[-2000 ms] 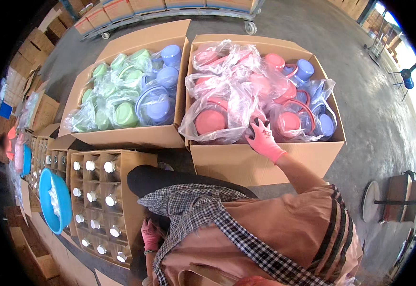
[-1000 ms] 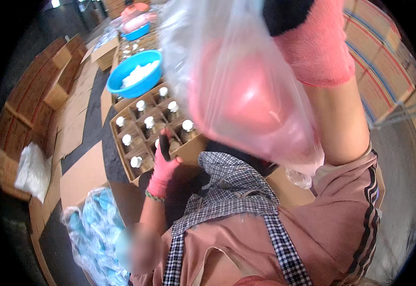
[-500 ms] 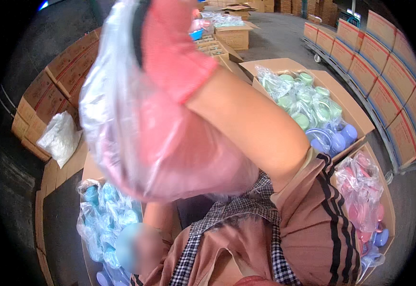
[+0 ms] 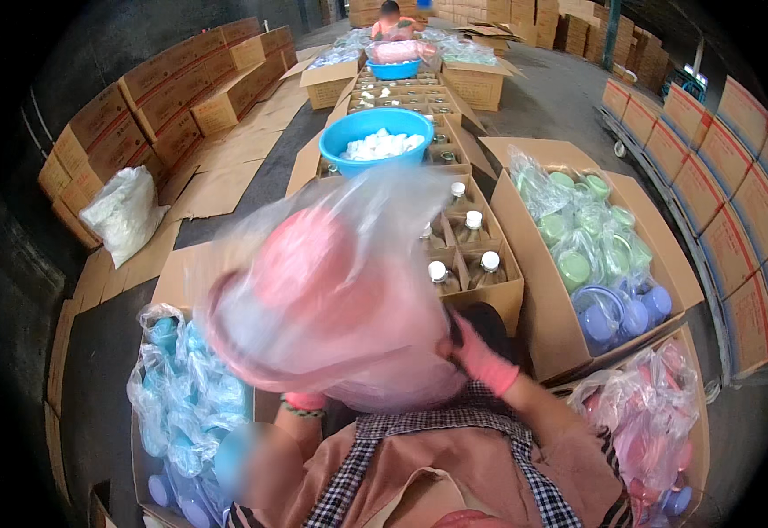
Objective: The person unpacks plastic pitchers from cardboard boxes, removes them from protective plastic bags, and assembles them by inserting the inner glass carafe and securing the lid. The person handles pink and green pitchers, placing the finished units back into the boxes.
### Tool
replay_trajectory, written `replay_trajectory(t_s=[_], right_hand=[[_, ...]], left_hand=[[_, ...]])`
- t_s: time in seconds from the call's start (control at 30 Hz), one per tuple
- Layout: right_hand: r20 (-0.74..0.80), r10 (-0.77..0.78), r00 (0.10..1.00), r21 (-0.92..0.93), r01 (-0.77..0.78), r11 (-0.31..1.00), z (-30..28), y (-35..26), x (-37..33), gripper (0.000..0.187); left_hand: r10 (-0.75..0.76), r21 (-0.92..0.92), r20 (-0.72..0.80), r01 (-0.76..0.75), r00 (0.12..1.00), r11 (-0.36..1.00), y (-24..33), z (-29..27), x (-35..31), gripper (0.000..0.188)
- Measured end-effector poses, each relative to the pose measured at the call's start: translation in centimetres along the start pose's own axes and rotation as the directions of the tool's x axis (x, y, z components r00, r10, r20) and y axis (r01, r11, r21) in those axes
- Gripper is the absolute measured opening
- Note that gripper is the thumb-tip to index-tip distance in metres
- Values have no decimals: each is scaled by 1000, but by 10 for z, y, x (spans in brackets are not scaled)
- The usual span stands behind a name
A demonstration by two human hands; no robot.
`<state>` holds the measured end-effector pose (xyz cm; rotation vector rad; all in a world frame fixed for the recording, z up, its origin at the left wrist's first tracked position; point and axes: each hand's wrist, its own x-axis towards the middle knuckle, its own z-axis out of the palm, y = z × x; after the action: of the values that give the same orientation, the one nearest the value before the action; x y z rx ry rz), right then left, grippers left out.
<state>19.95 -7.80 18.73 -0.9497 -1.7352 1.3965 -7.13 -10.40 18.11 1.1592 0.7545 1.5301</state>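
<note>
Step, apparently: handling clear-bagged round pink plasticware (image 4: pixel 305 264).
Right hand (image 4: pixel 482 356) grips it; left hand (image 4: pixel 305 401): hidden, cannot tell; next likely needs steadying.

The right hand (image 4: pixel 482 354), covered by a pink-and-black fabric glove, is held before the torso, its fingertips blurred and angled toward the upper left. The bare right forearm (image 4: pixel 541 412) is slanted inward. The left hand (image 4: pixel 306 400) is mostly hidden, only its pink glove cuff exposed; the left wrist is encircled by a dark green band (image 4: pixel 301 411).
</note>
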Motion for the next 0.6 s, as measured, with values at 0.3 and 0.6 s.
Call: replay_trajectory(t_s=[0.3, 0.6], right_hand=[[67, -147, 987, -170, 156, 973, 1, 43, 5, 76], [-152, -78, 985, 334, 125, 934, -27, 68, 34, 81]], left_hand=[[29, 129, -54, -21, 998, 991, 24, -12, -11, 70], [-242, 91, -39, 245, 969, 965, -61, 43, -44, 68]])
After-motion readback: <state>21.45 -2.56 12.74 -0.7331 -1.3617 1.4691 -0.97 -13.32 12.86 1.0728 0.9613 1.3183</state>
